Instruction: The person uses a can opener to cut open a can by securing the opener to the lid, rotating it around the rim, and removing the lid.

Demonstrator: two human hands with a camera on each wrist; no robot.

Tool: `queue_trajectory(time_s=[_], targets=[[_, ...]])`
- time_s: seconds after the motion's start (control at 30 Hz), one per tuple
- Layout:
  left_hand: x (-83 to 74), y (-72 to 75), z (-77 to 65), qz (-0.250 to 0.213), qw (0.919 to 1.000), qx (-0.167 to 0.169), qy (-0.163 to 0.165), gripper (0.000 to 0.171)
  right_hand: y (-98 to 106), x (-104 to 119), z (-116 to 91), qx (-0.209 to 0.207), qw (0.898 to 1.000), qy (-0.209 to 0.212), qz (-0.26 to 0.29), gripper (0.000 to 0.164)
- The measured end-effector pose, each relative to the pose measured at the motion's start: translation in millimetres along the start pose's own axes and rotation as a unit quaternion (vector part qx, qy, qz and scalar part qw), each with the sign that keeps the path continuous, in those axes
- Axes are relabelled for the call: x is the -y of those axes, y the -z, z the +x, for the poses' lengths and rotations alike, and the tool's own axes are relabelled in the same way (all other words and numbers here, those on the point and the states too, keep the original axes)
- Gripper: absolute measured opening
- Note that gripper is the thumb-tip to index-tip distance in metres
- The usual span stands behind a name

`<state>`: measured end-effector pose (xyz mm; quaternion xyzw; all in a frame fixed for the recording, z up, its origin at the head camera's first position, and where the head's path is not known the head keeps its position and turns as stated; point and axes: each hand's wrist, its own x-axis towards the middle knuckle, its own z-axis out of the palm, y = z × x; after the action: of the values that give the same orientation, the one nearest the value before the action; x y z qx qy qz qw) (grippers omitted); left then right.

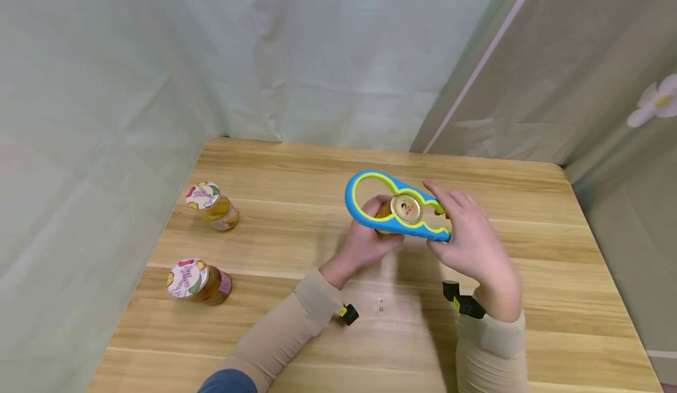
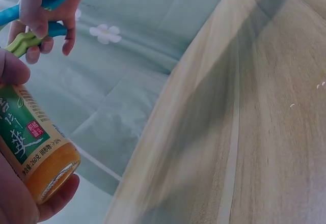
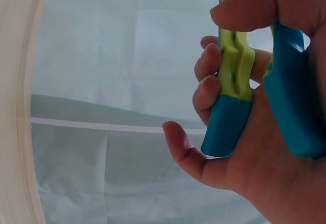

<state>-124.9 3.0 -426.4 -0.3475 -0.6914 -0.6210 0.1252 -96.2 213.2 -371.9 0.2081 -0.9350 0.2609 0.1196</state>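
A small glass bottle [image 2: 38, 142] of orange drink with a green and yellow label is held up above the table. My left hand [image 1: 362, 243] grips it around the body. Its gold cap [image 1: 406, 208] shows through the opening of a blue and lime-green multi-size jar opener [image 1: 351, 198], at one of the notches between the two arms. My right hand [image 1: 473, 240] holds the opener by its arms, thumb on one and several fingers on the other. In the right wrist view, the handle arms [image 3: 229, 122] stand apart in the palm, with the little finger extended away.
Two glass jars with patterned lids stand at the table's left side, one farther back [image 1: 223, 212] and one nearer [image 1: 214, 286]. Tiny shiny specks [image 1: 381, 309] lie on the wooden table [image 1: 296, 346]. Pale curtains [image 1: 344, 58] hang behind and at both sides.
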Motion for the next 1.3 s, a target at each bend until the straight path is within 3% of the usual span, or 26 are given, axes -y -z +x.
queue_trajectory(time_s=[0.4, 0.87, 1.3], targets=[[-2.1, 1.5, -3.4, -0.048, 0.9964, 0.038, 0.059, 0.055, 1.0, 4.4, -4.2, -0.041, 0.997, 0.004, -0.064, 0.046], [-3.6, 4.1, -4.2, -0.035, 0.9961, 0.064, 0.05, 0.059, 5.0, 5.1, -6.6, -0.063, 0.994, 0.021, -0.083, 0.044], [-3.0, 9.3, -1.4, -0.103, 0.9845, 0.129, 0.06, 0.067, 10.6, 5.6, -9.7, -0.058, 0.994, 0.036, -0.082, 0.045]])
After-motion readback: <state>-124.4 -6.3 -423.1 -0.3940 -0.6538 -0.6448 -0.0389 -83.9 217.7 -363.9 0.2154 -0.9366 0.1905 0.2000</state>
